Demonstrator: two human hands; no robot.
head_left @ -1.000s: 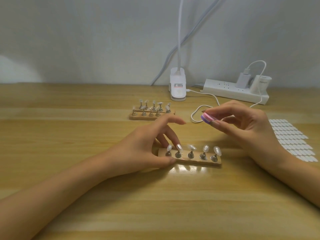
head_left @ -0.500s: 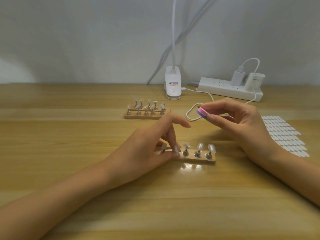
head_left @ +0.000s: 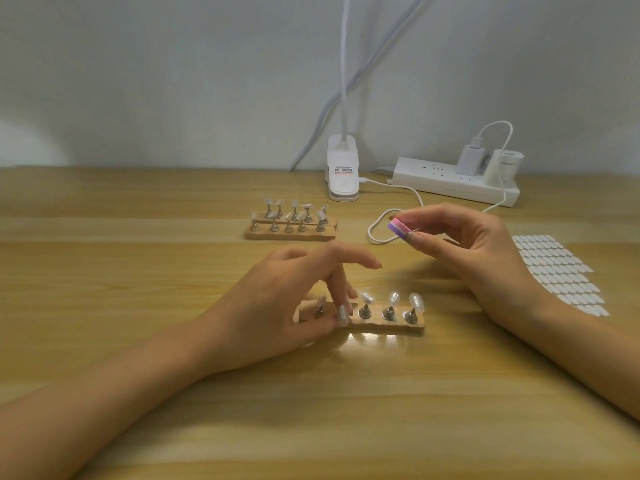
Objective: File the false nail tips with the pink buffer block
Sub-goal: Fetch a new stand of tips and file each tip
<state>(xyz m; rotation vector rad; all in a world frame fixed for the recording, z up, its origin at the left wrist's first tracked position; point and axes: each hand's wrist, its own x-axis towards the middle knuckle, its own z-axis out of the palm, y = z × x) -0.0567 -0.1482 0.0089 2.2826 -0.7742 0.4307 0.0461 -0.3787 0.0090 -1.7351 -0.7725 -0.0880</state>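
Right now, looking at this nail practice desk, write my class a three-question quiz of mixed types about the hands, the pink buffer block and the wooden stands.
1. True or false: the right hand holds the small pink and purple buffer block above the table, clear of the nail tips.
2. Which hand touches the near wooden stand of clear false nail tips? A) left hand B) right hand C) neither
3. Fill in: the sheet of white oval stickers lies on the wooden table to the person's ____.

Key: 1 true; 2 A; 3 right
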